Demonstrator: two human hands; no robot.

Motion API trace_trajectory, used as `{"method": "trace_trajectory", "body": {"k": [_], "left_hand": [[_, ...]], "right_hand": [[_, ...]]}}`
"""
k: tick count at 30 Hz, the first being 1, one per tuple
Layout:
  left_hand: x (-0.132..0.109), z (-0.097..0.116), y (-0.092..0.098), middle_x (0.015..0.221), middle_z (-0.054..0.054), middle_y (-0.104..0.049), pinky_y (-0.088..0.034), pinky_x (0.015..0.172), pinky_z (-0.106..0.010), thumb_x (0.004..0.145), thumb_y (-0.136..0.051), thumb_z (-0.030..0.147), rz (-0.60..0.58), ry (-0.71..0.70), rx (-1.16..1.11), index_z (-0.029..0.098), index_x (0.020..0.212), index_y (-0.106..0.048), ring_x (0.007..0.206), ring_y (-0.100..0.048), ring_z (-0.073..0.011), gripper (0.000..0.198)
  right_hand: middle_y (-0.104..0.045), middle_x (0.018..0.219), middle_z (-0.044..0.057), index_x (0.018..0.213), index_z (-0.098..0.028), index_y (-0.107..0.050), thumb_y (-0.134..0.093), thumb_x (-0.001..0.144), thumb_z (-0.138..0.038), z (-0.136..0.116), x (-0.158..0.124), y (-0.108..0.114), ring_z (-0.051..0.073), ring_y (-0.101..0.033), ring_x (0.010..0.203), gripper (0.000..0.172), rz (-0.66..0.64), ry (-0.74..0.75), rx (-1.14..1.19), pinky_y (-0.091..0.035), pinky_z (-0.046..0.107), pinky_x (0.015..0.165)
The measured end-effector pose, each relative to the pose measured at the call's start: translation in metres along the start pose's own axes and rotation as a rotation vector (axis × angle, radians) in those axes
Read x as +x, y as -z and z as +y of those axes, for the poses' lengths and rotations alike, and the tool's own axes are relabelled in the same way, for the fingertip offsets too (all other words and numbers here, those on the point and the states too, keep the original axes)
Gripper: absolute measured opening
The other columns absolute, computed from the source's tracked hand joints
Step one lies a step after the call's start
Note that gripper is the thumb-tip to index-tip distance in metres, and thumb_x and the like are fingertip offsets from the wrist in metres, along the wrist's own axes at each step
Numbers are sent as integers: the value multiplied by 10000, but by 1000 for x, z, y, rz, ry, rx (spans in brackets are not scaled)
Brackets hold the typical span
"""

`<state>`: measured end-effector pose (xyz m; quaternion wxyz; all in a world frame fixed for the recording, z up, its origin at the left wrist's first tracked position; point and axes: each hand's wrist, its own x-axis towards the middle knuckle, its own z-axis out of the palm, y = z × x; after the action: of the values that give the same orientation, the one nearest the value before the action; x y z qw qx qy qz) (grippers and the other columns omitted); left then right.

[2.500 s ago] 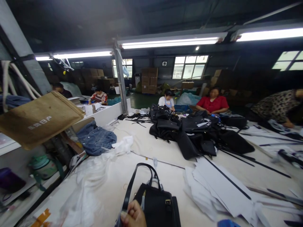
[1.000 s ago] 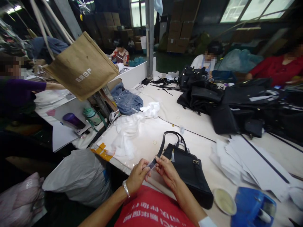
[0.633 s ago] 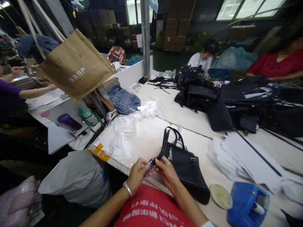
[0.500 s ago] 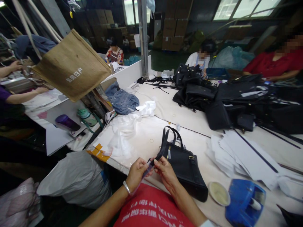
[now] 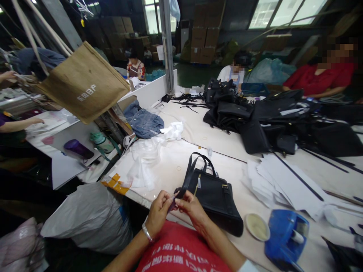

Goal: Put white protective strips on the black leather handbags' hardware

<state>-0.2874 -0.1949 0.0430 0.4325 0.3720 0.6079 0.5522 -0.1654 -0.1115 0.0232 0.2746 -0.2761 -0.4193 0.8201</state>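
A black handbag (image 5: 218, 204) with two upright handles lies on the table in front of me, close to my right forearm. From its left side a narrow black strap (image 5: 184, 186) runs down to my fingers. My left hand (image 5: 158, 211), with a silver bracelet at the wrist, is closed in a pinch on the strap's end. See-through film seems to be around that part; its edges are hard to make out. My right hand (image 5: 190, 207) pinches the same strap just beside it, thumb and forefinger together. A small pale tag hangs from the bag's gold zip.
Right of the bag stand a round dish (image 5: 257, 226) and a blue plastic container (image 5: 286, 238). White sheets (image 5: 272, 181) and piled black bags (image 5: 255, 128) lie beyond. White film (image 5: 144, 166) and denim (image 5: 147, 122) are at left. Co-workers sit farther off.
My hands have shifted slightly left with the strap and are still pinching it. The whole view has moved a little; the handbag stays on the table.
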Motion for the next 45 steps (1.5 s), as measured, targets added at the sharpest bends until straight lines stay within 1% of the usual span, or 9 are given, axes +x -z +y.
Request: {"method": "trace_trajectory", "body": {"k": [8, 13, 17, 23, 27, 31, 36, 40, 45], "left_hand": [[-23, 16, 16, 657, 22, -605, -439, 609, -251, 885, -423, 357, -21, -9, 293, 219, 792, -460, 608, -614, -154, 171], [-27, 21, 16, 736, -2, -637, -422, 685, -256, 893, -411, 358, 3, -24, 292, 213, 788, -471, 728, -612, -163, 189], [-29, 24, 8, 697, 18, -593, -384, 614, -245, 891, -414, 366, 21, -59, 368, 211, 784, -470, 645, -545, -143, 196], [-37, 23, 12, 720, 1, -636, -415, 670, -271, 903, -385, 365, -48, -24, 360, 214, 789, -456, 691, -597, -164, 202], [-35, 26, 11, 754, -13, -660, -424, 680, -274, 903, -378, 376, -43, 6, 303, 215, 789, -452, 727, -618, -174, 211], [-31, 29, 6, 729, -1, -641, -405, 659, -267, 899, -384, 371, -51, -28, 389, 214, 778, -452, 690, -587, -161, 210], [-31, 25, 7, 712, -1, -650, -403, 670, -280, 903, -364, 371, -59, 0, 450, 219, 771, -450, 690, -593, -170, 219], [-21, 22, 2, 746, -4, -663, -410, 643, -274, 901, -361, 394, -65, 21, 404, 221, 785, -450, 678, -602, -167, 227], [-1, 14, -12, 701, 3, -638, -429, 636, -272, 882, -402, 400, -124, -15, 397, 220, 760, -442, 665, -611, -171, 221]], "right_hand": [[-644, 883, 37, 920, -168, -620, -710, 725, -318, -38, 12, 11, 25, -364, 503, 262, 73, -21, 256, -294, 169, 444], [-643, 880, 40, 930, -168, -616, -706, 726, -337, -18, 0, -4, 36, -418, 505, 279, 121, 71, 114, -315, 186, 446], [-629, 746, 19, 928, -156, -620, -733, 688, -374, -3, -17, -15, 71, -494, 521, 343, 0, 0, 28, -344, 197, 454], [-643, 968, 71, 1027, -171, -603, -648, 784, -376, -29, -4, 8, 5, -313, 467, 320, 9, -48, 321, -289, 169, 434], [-655, 916, 56, 961, -166, -603, -693, 750, -327, -19, -5, 2, 20, -367, 480, 280, 70, 58, 255, -315, 177, 447], [-659, 770, 44, 952, -141, -602, -690, 748, -349, -2, -18, -7, 50, -437, 459, 304, -46, -21, 141, -336, 196, 442], [-657, 996, 97, 1036, -154, -575, -646, 794, -349, -19, -7, 13, 4, -296, 449, 319, -17, -64, 396, -305, 161, 431], [-664, 812, 32, 930, -165, -564, -698, 748, -341, -12, -2, 11, 7, -295, 424, 287, 102, 38, 377, -306, 159, 421], [-483, 464, -55, 890, -123, -599, -673, 762, -389, 4, -8, 10, 57, -404, 416, 304, -26, -47, 292, -354, 187, 439]]}}
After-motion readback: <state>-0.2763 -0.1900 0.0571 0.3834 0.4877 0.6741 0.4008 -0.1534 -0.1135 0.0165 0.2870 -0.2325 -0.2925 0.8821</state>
